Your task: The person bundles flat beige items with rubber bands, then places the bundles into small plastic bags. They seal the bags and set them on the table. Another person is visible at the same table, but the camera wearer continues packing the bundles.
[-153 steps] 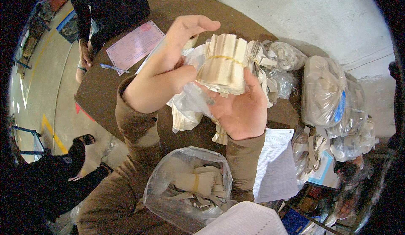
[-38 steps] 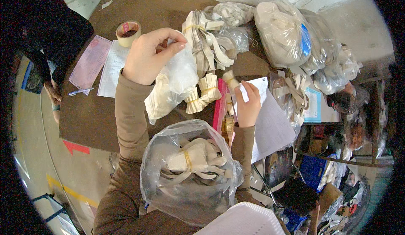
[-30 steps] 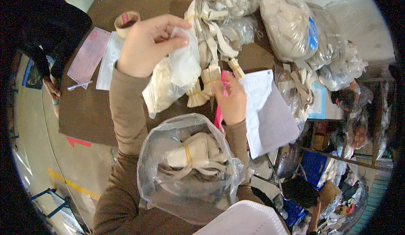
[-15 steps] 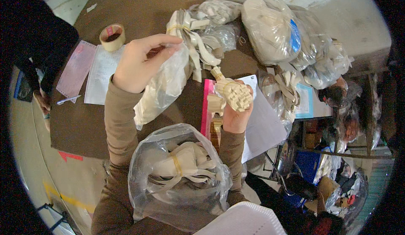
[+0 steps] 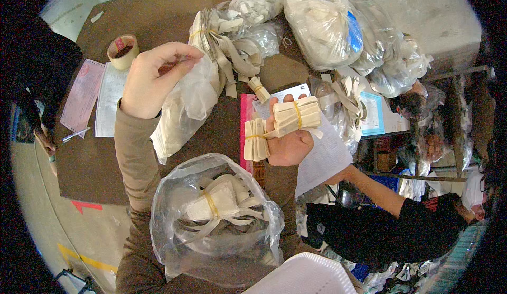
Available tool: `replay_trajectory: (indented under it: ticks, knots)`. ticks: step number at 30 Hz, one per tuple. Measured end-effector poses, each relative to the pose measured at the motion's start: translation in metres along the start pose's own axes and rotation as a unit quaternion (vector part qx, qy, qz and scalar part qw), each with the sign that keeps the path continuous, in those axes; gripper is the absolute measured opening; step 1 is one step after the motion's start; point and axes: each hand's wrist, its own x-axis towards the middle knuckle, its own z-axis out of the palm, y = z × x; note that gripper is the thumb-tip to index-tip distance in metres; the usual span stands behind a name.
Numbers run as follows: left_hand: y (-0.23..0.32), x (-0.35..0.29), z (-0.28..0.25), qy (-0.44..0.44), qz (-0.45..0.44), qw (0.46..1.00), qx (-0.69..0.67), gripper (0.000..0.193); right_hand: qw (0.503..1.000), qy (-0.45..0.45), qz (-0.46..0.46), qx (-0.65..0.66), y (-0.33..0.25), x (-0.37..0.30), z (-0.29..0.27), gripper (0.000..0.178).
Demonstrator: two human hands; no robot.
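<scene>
My left hand [image 5: 158, 77] pinches the edge of a clear plastic bag [image 5: 193, 96] that lies on the table with pale strips inside. My right hand [image 5: 288, 150] is palm up, fingers partly curled round a bundle of cream strips [image 5: 297, 115] tied with a yellow rubber band. A second banded bundle [image 5: 256, 141] rests at that palm's left side. Just beyond the fingertips is a small banded bundle [image 5: 259, 89]. Close to my body, between my forearms, a clear bag [image 5: 169, 188] stands wide open, with a banded bundle of strips [image 5: 222, 199] in it.
Loose banded strips [image 5: 211, 38] and full plastic bags [image 5: 322, 30] crowd the brown table's [image 5: 90, 172] far side. Tape [image 5: 123, 53], papers [image 5: 108, 101] and a pen [image 5: 75, 134] lie left. At right, a co-worker's arm [image 5: 377, 191] reaches toward a white sheet [image 5: 325, 159].
My right hand has turned palm up, and its bundle has swung from end-on to lying sideways. A co-worker has come in at the right with an arm stretched out. My left hand keeps its pinch.
</scene>
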Motion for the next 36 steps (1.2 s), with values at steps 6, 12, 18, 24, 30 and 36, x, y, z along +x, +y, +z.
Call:
replay_trajectory:
  ticks: [6, 12, 18, 24, 30, 36]
  knots:
    - [0.001, 0.001, 0.000, -0.016, 0.019, 1.000, -0.012, 0.020, 0.984, 0.163, -0.038, -0.055, 0.014, 0.002, 0.015, 0.069]
    - [-0.002, 0.001, -0.006, -0.051, 0.036, 0.997, 0.034, 0.018, 0.995, 0.089, -0.034, -0.037, 0.016, 0.001, 0.012, 0.067]
    - [-0.006, -0.009, 0.034, -0.151, 0.098, 0.980, 0.081, 0.025, 0.994, 0.025, -0.097, -0.048, 0.025, 0.017, 0.036, 0.068]
    - [-0.007, -0.008, 0.066, -0.297, -0.023, 0.953, 0.061, 0.047, 0.985, -0.115, -0.098, -0.079, 0.041, 0.035, 0.057, 0.066]
    - [-0.006, 0.002, 0.055, -0.307, -0.045, 0.946, 0.097, 0.041, 0.955, -0.010, -0.279, -0.096, 0.015, 0.037, 0.072, 0.065]
    - [-0.008, 0.004, 0.037, -0.270, -0.032, 0.945, 0.180, 0.043, 0.955, 0.074, -0.233, -0.169, 0.009, 0.023, 0.062, 0.062]
